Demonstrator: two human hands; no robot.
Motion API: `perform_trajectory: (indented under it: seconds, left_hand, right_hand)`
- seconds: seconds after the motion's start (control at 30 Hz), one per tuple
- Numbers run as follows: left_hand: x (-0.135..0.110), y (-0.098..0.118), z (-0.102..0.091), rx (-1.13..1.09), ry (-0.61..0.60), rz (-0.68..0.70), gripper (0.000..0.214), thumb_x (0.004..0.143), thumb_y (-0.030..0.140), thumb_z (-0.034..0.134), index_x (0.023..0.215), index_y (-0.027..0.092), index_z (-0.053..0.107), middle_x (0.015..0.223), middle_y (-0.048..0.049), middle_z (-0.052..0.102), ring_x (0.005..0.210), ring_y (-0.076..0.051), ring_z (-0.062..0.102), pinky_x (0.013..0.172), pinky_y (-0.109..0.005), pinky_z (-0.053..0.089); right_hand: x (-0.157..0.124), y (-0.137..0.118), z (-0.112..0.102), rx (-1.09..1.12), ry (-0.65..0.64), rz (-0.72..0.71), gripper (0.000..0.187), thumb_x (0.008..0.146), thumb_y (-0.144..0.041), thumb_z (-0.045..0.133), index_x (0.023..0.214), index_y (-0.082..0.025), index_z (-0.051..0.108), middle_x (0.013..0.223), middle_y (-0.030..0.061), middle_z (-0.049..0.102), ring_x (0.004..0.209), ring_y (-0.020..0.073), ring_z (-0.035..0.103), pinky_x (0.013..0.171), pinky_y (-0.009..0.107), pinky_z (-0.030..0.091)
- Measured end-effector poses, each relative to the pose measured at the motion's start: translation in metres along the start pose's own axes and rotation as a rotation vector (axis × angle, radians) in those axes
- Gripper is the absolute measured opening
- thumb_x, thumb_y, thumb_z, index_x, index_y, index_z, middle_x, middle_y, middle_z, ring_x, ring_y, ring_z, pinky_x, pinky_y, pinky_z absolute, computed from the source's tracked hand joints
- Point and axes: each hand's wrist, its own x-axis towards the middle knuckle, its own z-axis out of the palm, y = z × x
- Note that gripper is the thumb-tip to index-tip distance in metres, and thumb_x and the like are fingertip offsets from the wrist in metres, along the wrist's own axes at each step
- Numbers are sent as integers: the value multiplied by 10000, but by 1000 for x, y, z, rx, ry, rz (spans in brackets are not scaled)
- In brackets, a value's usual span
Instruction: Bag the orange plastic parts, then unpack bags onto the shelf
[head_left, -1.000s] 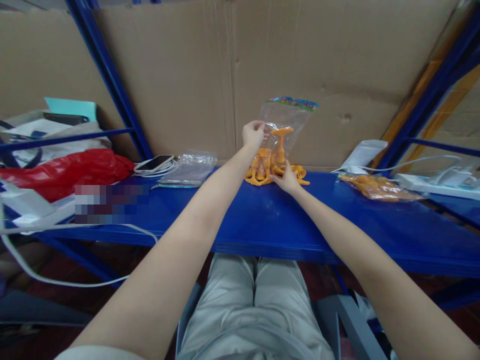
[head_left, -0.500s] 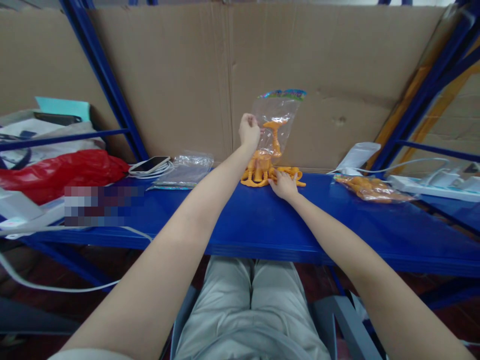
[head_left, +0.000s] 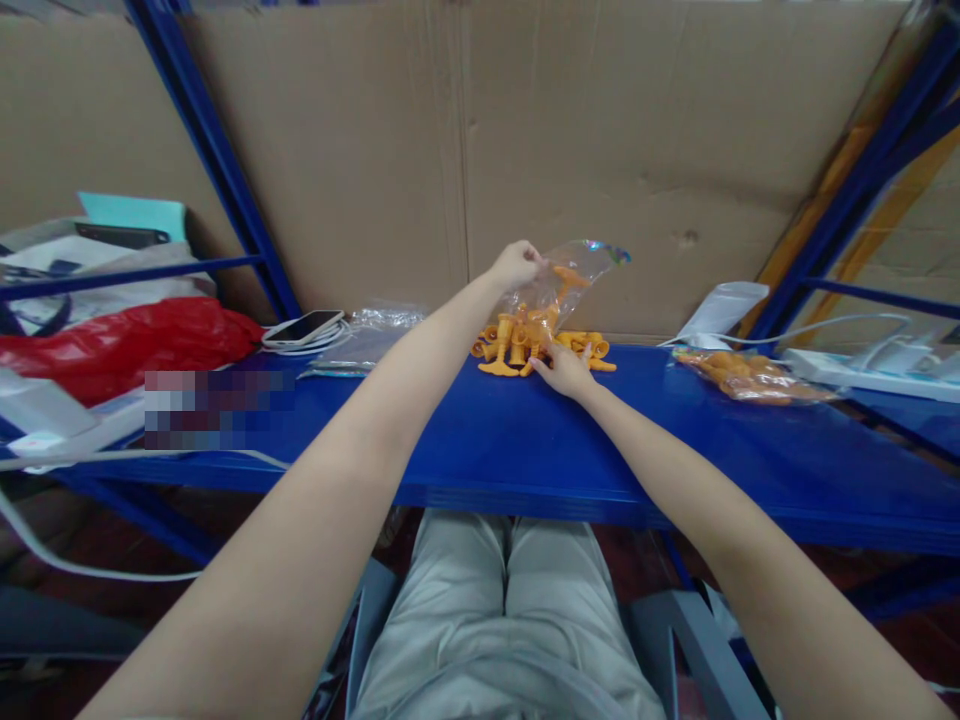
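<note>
My left hand (head_left: 514, 266) is closed, pinching the edge of a clear plastic bag (head_left: 570, 272) that tilts over to the right and holds orange plastic pieces. A heap of several loose orange pieces (head_left: 517, 346) lies under it on the blue shelf (head_left: 465, 430). My right hand (head_left: 561, 368) rests at the heap's right side, its fingers curled on one orange piece.
A filled bag of orange pieces (head_left: 750, 375) lies to the right, beside a white power strip (head_left: 862, 372). Left are empty clear bags (head_left: 367, 340), a phone (head_left: 304, 327) on cables, and a red bag (head_left: 120, 345). Cardboard (head_left: 450, 140) backs the shelf.
The bag, upright before, has been lowered and tipped to the right by my left hand. My right hand has stayed at the heap, shifting slightly left.
</note>
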Motion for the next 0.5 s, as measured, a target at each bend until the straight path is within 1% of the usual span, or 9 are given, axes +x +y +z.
perform_trajectory:
  seconds: [0.07,0.13,0.2,0.27,0.37,0.43,0.5]
  left_hand:
    - [-2,4,5,-16,-25,-11,150,875,113,606,986,190,541,906,-55,647,891,-164,674,814,-308,536]
    - [-2,8,8,-54,-23,-5,143,906,134,567,1023,203,522,965,-56,648,904,-169,684,817,-316,541]
    - [1,13,10,-102,6,11,142,929,154,542,1054,212,509,1017,-56,641,926,-182,692,820,-322,544]
    - [5,16,10,-166,44,25,134,943,177,531,1068,216,504,1042,-55,638,930,-189,699,811,-314,546]
    - [8,21,10,-283,107,31,131,943,216,547,1068,220,507,1019,-52,651,893,-184,709,776,-283,550]
    - [7,22,10,-355,128,22,132,943,222,548,1070,219,511,984,-54,662,870,-178,711,762,-274,551]
    - [5,22,11,-405,125,3,138,945,203,536,1079,219,509,945,-53,670,860,-175,708,764,-278,552]
  right_hand:
    - [-1,1,-1,-40,66,-57,392,949,-366,433,1250,-145,549,1223,176,641,1208,329,546,1115,674,142]
    - [-3,1,-3,-97,125,-124,363,943,-339,431,1208,-123,554,1190,189,636,1177,323,557,1123,608,205]
    - [-6,1,-6,-153,144,-195,344,942,-319,424,1189,-125,564,1182,187,627,1160,318,562,1122,559,235]
    - [-8,0,-8,-178,134,-226,369,949,-314,413,1245,-146,555,1211,176,616,1169,314,557,1126,551,229]
    - [-8,-2,-6,-133,113,-166,430,959,-374,420,1328,-186,537,1245,159,615,1196,314,545,1135,576,197]
    - [-6,-4,-3,-68,88,-87,444,946,-447,455,1275,-184,594,1213,151,640,1192,315,548,1134,591,191]
    - [-1,-4,2,3,73,-22,429,923,-500,489,1157,-187,666,1135,127,678,1145,304,576,1112,602,232]
